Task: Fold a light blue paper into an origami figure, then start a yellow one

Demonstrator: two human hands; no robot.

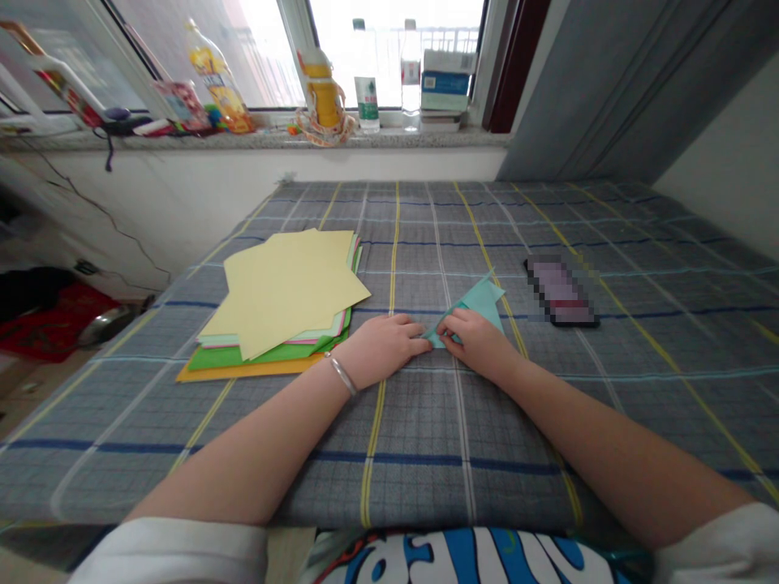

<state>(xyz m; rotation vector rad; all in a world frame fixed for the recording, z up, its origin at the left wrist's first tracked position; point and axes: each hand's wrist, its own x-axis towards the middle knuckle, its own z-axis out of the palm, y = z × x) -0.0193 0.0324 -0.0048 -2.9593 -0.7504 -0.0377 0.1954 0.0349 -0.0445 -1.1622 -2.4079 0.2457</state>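
A folded piece of light-blue paper (485, 307) lies on the checked cloth in front of me, with a pointed tip towards the upper right. My right hand (471, 337) pinches its left part between thumb and fingers, covering some of the folds. From the left, my left hand (389, 345) reaches to the paper's left corner. Its fingers are stretched out and lie flat, the tips touching or just beside that corner. A silver bangle (342, 375) circles the left wrist.
Left of my hands is a stack of coloured paper (286, 292), yellow on top. A phone-like device (561, 290), blurred out, rests at the right. Bottles, a tube and boxes (447, 85) line the windowsill (389, 141) behind the cloth-covered surface (523, 438).
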